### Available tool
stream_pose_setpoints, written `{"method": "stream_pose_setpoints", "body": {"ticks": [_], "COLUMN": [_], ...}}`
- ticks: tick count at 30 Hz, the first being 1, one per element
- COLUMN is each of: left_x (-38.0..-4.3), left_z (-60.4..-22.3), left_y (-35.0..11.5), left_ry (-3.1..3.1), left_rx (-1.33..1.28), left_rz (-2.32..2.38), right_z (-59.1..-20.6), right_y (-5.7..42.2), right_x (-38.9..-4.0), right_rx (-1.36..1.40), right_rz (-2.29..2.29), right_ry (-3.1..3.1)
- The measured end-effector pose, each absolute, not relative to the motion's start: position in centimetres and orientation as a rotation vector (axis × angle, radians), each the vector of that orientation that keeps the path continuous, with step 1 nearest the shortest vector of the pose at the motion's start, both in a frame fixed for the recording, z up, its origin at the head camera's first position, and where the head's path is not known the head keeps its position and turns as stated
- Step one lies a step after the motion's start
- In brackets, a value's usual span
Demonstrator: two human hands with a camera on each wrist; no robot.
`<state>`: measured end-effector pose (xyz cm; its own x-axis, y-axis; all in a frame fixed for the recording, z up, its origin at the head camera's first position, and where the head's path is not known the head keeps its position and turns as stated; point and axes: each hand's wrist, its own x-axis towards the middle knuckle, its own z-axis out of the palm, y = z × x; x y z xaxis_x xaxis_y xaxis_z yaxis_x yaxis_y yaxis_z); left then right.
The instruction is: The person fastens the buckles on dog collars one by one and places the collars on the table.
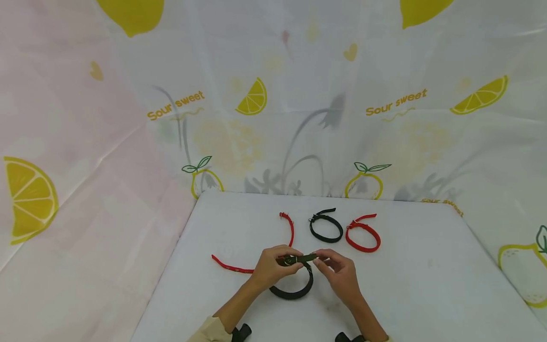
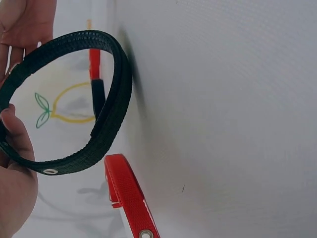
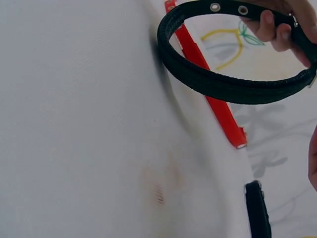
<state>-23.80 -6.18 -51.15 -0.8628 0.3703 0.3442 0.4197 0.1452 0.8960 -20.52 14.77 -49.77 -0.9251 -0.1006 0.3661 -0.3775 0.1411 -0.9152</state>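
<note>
A black collar (image 1: pixel 292 295) with a buckle and metal eyelets forms a loop between both hands, above the white table. The left hand (image 1: pixel 275 264) holds it by the buckle end, thumb below and fingers above. At the right, the right hand (image 1: pixel 339 271) pinches the strap's tip between thumb and fingertips. In the left wrist view the collar (image 2: pixel 121 84) hangs as a wide ring; the right wrist view shows its eyelets and part of the buckle. Behind and left of the hands lies red strap (image 1: pixel 232 268), partly hidden by the left hand.
Beyond the hands, another black collar (image 1: pixel 326 240) and a red collar (image 1: pixel 363 249) lie looped on the white table (image 1: pixel 427 285). A red strap part (image 1: pixel 292 230) stretches back from the hands; whether it joins the left strap is hidden. A lemon-printed curtain (image 1: pixel 299 95) surrounds the table.
</note>
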Motion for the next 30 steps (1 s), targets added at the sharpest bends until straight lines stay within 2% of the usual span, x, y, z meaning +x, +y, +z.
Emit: {"method": "stream_pose_setpoints", "body": {"ticks": [5,11,19,24,30], "left_x": [-24.5,-24.4,-24.6,-24.1,-22.9], "left_z": [-52.4,-52.3,-52.8,-51.5,-48.7], "left_y": [-6.5,-7.0,-7.0,-6.6,-6.6], "left_ry": [-2.339,-2.331,-2.344,-2.36,-2.368], "left_rx": [-0.787,-0.75,-0.747,-0.785,-0.821], "left_rz": [-1.848,-1.882,-1.915,-1.894,-1.914], "right_z": [-49.7,-51.7,-51.3,-49.1,-48.1], "right_y": [15.3,16.4,16.3,15.3,14.8], "right_x": [-20.8,-21.6,-21.9,-21.6,-21.6], "right_rx": [0.422,0.358,0.482,0.629,0.664], "right_rz": [1.899,2.015,2.002,1.804,1.758], "right_ry": [-2.162,-2.066,-2.199,-2.301,-2.344]}}
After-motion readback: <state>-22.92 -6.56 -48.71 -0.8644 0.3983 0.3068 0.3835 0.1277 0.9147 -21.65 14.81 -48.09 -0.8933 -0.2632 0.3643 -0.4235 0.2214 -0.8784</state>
